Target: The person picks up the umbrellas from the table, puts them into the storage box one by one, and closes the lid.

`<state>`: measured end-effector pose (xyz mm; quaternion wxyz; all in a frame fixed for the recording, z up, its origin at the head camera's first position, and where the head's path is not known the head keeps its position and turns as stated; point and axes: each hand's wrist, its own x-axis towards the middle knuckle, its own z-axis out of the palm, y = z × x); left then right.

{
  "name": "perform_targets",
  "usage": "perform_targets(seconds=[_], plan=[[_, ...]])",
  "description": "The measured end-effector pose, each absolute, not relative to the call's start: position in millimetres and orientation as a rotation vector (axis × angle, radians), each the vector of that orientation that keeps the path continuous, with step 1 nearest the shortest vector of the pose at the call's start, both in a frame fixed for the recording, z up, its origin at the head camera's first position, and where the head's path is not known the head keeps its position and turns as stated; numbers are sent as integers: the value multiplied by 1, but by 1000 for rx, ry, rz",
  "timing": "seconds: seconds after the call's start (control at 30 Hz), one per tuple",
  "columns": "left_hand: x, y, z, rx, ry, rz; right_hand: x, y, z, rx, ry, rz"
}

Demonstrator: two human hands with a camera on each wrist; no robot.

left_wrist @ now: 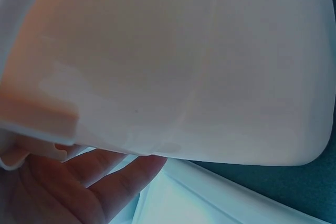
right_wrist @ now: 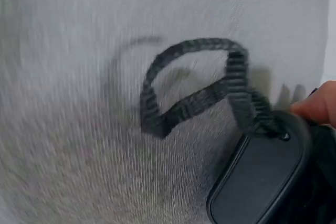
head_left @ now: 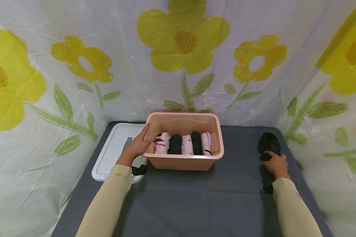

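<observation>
My left hand (head_left: 137, 144) holds the left rim of a pink plastic bin (head_left: 178, 163); in the left wrist view its fingers (left_wrist: 126, 182) lie against the outside of the bin's wall. Inside the bin, rolled pink umbrellas (head_left: 206, 143) and black umbrellas (head_left: 175, 144) stand in a row. Far to the right, my right hand (head_left: 276, 164) grips a black folding umbrella (head_left: 268, 142) close over the table. The right wrist view shows the umbrella's flat handle end (right_wrist: 257, 182) with a looped wrist strap (right_wrist: 197, 100). Much of the umbrella's middle is hidden beneath that hand.
A white lid (head_left: 109, 154) lies left of the bin, partly under the left forearm, with a grey piece (head_left: 127, 143) on it. A dark grey cloth (head_left: 192, 200) covers the table. Flower-printed sheeting (head_left: 124, 82) hangs behind and at both sides.
</observation>
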<state>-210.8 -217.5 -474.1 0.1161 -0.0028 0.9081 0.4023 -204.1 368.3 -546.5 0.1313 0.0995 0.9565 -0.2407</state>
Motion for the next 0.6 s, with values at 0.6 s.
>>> perform_targets(seconds=[0.6], plan=[[-211, -218, -474, -21, 2639, 1175, -181, 339, -534, 405, 2722, -1072]])
